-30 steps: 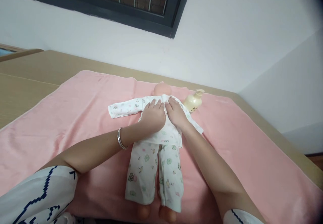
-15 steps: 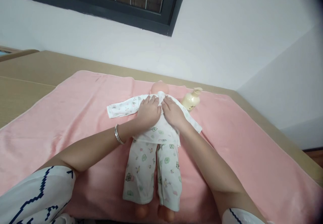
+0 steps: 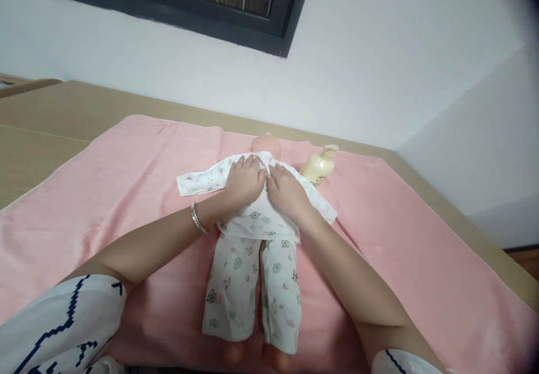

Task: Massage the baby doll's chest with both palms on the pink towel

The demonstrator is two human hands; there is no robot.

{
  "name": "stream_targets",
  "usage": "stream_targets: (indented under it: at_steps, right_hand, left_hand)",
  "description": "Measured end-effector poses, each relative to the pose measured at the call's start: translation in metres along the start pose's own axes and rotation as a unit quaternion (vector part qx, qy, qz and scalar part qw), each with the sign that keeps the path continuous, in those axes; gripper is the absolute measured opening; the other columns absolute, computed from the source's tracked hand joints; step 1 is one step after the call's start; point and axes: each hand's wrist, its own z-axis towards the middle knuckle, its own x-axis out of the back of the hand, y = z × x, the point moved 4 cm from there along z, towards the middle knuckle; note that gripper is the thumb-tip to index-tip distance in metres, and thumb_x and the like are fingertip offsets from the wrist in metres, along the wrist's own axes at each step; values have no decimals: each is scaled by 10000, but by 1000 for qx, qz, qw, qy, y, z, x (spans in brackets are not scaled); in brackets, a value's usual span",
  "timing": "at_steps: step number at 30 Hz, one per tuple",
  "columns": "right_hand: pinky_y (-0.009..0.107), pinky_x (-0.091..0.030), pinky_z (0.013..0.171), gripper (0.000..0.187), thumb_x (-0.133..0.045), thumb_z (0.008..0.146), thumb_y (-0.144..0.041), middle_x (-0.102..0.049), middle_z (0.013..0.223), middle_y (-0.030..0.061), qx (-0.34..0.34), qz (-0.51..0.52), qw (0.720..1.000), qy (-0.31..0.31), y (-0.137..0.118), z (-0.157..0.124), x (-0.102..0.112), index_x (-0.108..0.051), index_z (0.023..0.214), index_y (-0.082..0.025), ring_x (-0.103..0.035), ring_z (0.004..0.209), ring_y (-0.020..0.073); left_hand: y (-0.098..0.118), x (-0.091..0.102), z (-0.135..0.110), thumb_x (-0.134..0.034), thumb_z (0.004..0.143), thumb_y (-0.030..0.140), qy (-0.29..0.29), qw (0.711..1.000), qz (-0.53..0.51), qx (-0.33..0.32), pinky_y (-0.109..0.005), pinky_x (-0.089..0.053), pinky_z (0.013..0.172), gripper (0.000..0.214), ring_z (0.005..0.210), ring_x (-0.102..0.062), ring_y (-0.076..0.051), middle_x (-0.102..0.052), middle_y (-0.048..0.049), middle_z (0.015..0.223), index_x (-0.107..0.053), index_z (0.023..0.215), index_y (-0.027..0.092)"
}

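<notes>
Left hand (image 3: 244, 183) and right hand (image 3: 288, 191) rest open on the shirt (image 3: 269, 217), no closed grip, seemingly keeping it flat; the doll (image 3: 266, 147) lies on the pink sheet (image 3: 400, 250), face side hard to tell.

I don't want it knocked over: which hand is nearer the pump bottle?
Right. The right hand lies on the shirt, left of the pump bottle; the left hand lies farther left.

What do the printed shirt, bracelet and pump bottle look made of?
Printed shirt: matte fabric, perhaps cotton, from its soft folds. Bracelet: shiny, silver-coloured, probably metal, from its bright glints. Pump bottle: smooth, glossy, likely plastic, judging by its highlights.
</notes>
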Motion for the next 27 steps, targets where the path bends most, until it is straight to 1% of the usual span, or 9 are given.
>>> stream_targets:
  at_steps: [3,6,10,14,18,22,25,27]
  right_hand:
    - [480,-269,1210,546,-278,1025,-376,-433,1527,179,-15,31,999,27,16,12,-4,-483,1435,-80,-346,1456,289]
    - [497,-241,1215,563,-282,1023,-383,-420,1534,184,-19,24,998,55,21,15,-9,-456,1455,-66,-340,1458,298]
    - [480,-242,1216,570,-274,1022,-374,-440,1515,199,-7,17,998,62,18,12,-11,-468,1441,-41,-364,1442,299]
    - [488,-246,1213,570,-269,1022,-383,-446,1513,190,-9,17,998,63,19,13,-10,-469,1444,-56,-365,1442,294]
    - [485,-251,1213,571,-266,1021,-376,-441,1517,190,-10,14,998,60,18,13,-10,-462,1446,-48,-361,1443,301]
    - [549,-283,1179,566,-256,1018,-348,-451,1501,213,-28,-11,998,57,7,4,-8,-435,1462,-47,-371,1432,344]
    - [530,-320,1164,548,-274,1003,-299,-485,1465,234,-28,-34,997,57,-3,-4,-5,-448,1448,-32,-403,1409,350]
    - [512,-342,1156,533,-283,996,-289,-510,1444,227,-24,-30,998,50,-3,-4,-3,-478,1428,-43,-431,1388,344]
  left_hand:
    - [1,-4,-5,-288,1003,321,18,1000,-1,3,-543,-303,1168,488,1409,-388,-334,-500,-151,1477,-482,1395,105]
    - [0,-5,-6,-288,1003,331,19,1000,-3,3,-525,-300,1178,493,1410,-393,-325,-507,-131,1477,-489,1399,117]
    - [-2,-5,-5,-284,1006,338,25,1000,-4,4,-524,-299,1183,504,1416,-386,-327,-497,-127,1488,-485,1408,111]
    - [-2,-6,-5,-290,1007,345,28,1000,-5,4,-523,-303,1181,488,1411,-398,-316,-509,-115,1480,-496,1399,140]
    - [-2,-6,-5,-283,1009,349,23,1000,-3,3,-516,-299,1182,499,1409,-396,-317,-507,-126,1478,-492,1401,122]
    - [-3,-3,-2,-264,1013,337,9,1000,-2,-28,-523,-301,1172,503,1394,-406,-308,-502,-141,1476,-467,1413,112]
    - [-4,-1,1,-242,1021,327,-10,998,-8,-59,-510,-297,1175,501,1410,-386,-286,-480,-134,1495,-435,1434,120]
    - [-2,1,0,-240,1023,317,-14,998,-4,-62,-500,-301,1171,495,1405,-390,-282,-477,-138,1493,-425,1437,118]
